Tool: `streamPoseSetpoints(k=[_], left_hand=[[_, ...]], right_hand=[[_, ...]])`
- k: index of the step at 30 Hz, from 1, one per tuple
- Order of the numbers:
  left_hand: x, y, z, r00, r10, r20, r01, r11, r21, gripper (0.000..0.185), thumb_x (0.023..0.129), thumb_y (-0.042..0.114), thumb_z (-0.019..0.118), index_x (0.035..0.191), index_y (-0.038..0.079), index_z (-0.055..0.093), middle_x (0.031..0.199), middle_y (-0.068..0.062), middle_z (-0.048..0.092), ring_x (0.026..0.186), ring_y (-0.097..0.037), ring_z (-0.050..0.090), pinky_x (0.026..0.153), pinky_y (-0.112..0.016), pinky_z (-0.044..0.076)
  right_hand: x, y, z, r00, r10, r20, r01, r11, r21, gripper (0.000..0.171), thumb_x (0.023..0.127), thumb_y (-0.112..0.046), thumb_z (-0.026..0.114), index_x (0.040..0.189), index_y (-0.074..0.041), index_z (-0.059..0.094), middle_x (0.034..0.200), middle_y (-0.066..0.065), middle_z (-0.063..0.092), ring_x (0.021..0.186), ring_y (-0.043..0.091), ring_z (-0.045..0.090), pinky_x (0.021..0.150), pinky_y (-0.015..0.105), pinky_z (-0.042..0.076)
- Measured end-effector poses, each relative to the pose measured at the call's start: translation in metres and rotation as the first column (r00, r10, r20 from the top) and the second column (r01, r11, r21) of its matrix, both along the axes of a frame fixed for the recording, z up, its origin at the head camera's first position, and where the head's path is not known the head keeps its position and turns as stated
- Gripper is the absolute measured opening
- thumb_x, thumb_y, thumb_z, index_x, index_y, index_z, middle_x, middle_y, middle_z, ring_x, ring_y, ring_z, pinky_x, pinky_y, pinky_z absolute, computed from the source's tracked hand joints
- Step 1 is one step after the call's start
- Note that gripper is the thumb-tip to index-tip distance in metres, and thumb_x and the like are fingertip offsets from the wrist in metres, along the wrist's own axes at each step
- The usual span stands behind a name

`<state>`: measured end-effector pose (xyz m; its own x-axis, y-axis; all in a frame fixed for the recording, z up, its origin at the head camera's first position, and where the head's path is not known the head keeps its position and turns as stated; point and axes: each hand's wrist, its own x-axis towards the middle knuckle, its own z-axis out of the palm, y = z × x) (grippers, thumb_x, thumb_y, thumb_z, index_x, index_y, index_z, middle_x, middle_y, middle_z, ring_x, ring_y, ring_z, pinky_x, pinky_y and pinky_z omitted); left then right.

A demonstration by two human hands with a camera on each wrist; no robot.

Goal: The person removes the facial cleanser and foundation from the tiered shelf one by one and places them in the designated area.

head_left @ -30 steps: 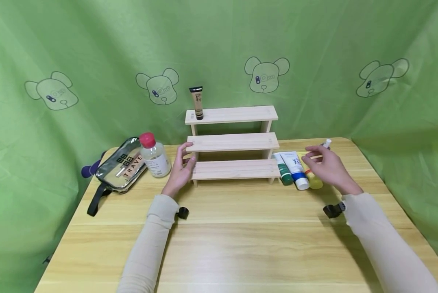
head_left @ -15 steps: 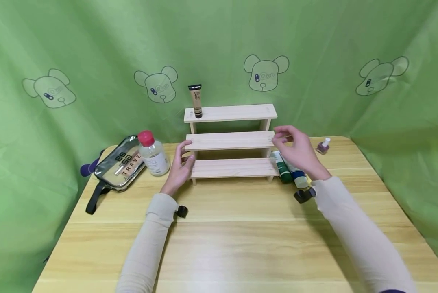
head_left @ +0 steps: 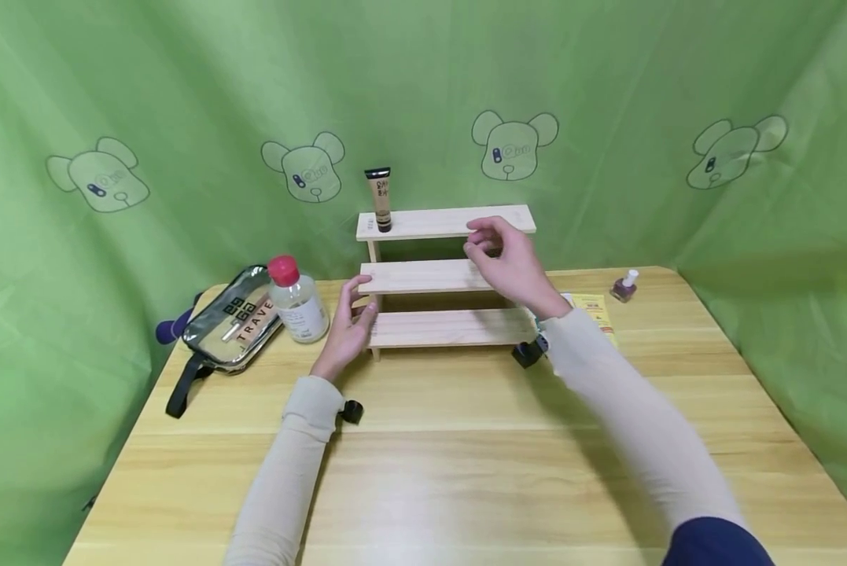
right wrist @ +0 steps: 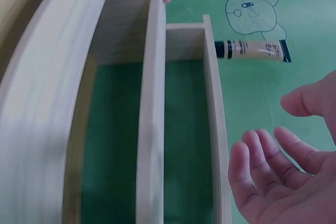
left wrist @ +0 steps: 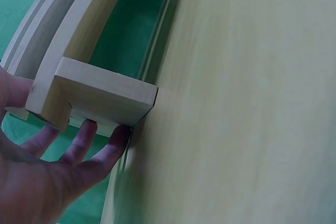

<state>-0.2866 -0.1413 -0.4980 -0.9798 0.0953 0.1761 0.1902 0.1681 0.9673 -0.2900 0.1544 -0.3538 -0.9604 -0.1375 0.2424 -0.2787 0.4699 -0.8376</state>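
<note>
A three-tier pale wooden display shelf [head_left: 451, 326] stands at the back of the table. My left hand [head_left: 345, 326] holds its left end; in the left wrist view, several fingertips [left wrist: 122, 129] meet the outer side panel. My right hand [head_left: 508, 259], empty with fingers loosely bent, overlaps the right part of the upper tiers in the head view. The right wrist view has this hand [right wrist: 294, 171] just off the top tier's edge. A beige tube with black ends [head_left: 382, 200] stands upright at the top tier's left end.
Left of the shelf are a red-capped clear bottle [head_left: 298, 303] and a transparent travel pouch [head_left: 235, 322] with a black strap. A purple nail polish bottle [head_left: 624, 287] stands at right. A yellow tube [head_left: 594, 308] is partly hidden by my right forearm. Green curtain [head_left: 423, 86] surrounds the table.
My right hand has moved left from above the tubes and nail polish to the upper tiers, and its forearm now covers most of the tubes. My left hand stays at the shelf's left end.
</note>
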Motion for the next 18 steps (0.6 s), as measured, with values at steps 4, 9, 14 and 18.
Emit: streamPoseSetpoints(k=[4,9,14,18], left_hand=[[0.0,0.0,-0.001,1.0,-0.005,0.003,0.005,1.0,0.003,0.053,0.112,0.011,0.055,0.157,0.036,0.044,0.166,-0.017,0.039,0.147,-0.042,0.049,0.122,-0.061,0.046],[0.001,0.001,0.0,1.0,-0.008,0.012,0.008,1.0,-0.002,0.053,0.112,0.011,0.055,0.156,0.038,0.044,0.164,-0.018,0.041,0.143,-0.045,0.053,0.119,-0.061,0.049],[0.002,0.001,0.001,1.0,-0.005,0.013,0.005,1.0,0.0,0.053,0.112,0.012,0.055,0.158,0.036,0.044,0.165,-0.017,0.04,0.143,-0.045,0.053,0.12,-0.062,0.049],[0.002,0.0,0.001,1.0,-0.005,0.016,0.005,1.0,0.002,0.052,0.113,0.012,0.054,0.159,0.034,0.043,0.168,-0.015,0.038,0.145,-0.045,0.052,0.121,-0.062,0.047]], right_hand=[[-0.011,-0.02,0.005,1.0,-0.016,-0.006,0.016,0.999,-0.035,0.043,0.106,-0.014,0.065,0.147,-0.003,0.061,0.132,0.017,0.068,0.121,0.032,0.067,0.107,0.041,0.055],[-0.022,-0.042,0.011,1.0,-0.011,-0.021,0.009,0.996,-0.09,0.043,0.106,-0.012,0.066,0.147,-0.001,0.06,0.133,0.018,0.068,0.123,0.032,0.067,0.109,0.043,0.056],[-0.036,-0.062,0.018,1.0,0.011,-0.009,-0.012,0.992,-0.129,0.045,0.106,-0.012,0.067,0.148,0.001,0.057,0.136,0.018,0.067,0.127,0.031,0.065,0.113,0.041,0.056],[-0.046,-0.077,0.021,1.0,0.029,-0.007,-0.03,0.985,-0.171,0.047,0.106,-0.013,0.07,0.149,0.0,0.057,0.14,0.017,0.067,0.132,0.03,0.065,0.117,0.039,0.054]])
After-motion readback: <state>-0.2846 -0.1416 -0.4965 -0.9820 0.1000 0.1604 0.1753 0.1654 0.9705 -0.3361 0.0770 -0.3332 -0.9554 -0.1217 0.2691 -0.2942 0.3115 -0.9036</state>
